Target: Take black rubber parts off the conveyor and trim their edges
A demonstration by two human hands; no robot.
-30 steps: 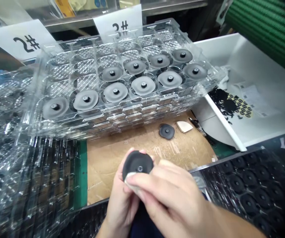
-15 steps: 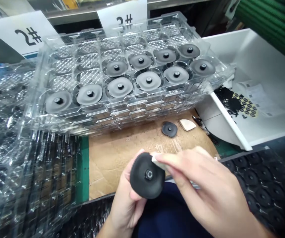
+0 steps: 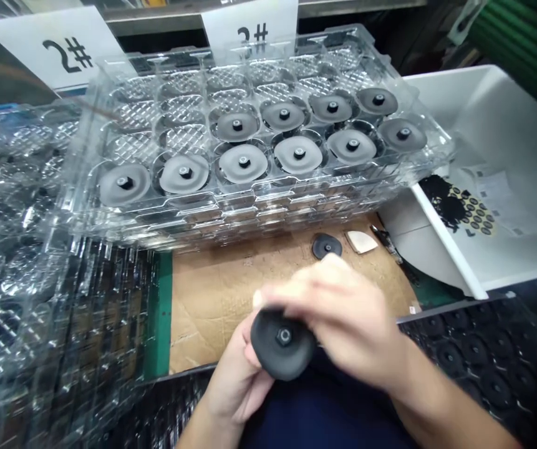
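Note:
A round black rubber disc with a metal-centred stub (image 3: 277, 349) is gripped at its left edge by my left hand (image 3: 235, 377), face tilted up towards me. My right hand (image 3: 343, 312), smeared by motion, lies across the disc's far rim. At its fingertips shows the pale tip of a small white pad (image 3: 258, 300); the rest of the pad is hidden by the fingers. Beyond the hands, a second black disc (image 3: 327, 247) rests on the cardboard (image 3: 212, 299) beside a cream-coloured wedge pad (image 3: 362, 242).
Stacked clear plastic trays (image 3: 259, 202) hold several similar discs in their nearer pockets. More clear trays (image 3: 20, 249) stand at the left. A white bin (image 3: 525, 162) with black bits and stickers sits right, above a dark tray of discs (image 3: 483, 355).
My right hand has swept left along the disc's far rim with the white pad. The disc tilts slightly more in my left hand. The whole view has shifted a little.

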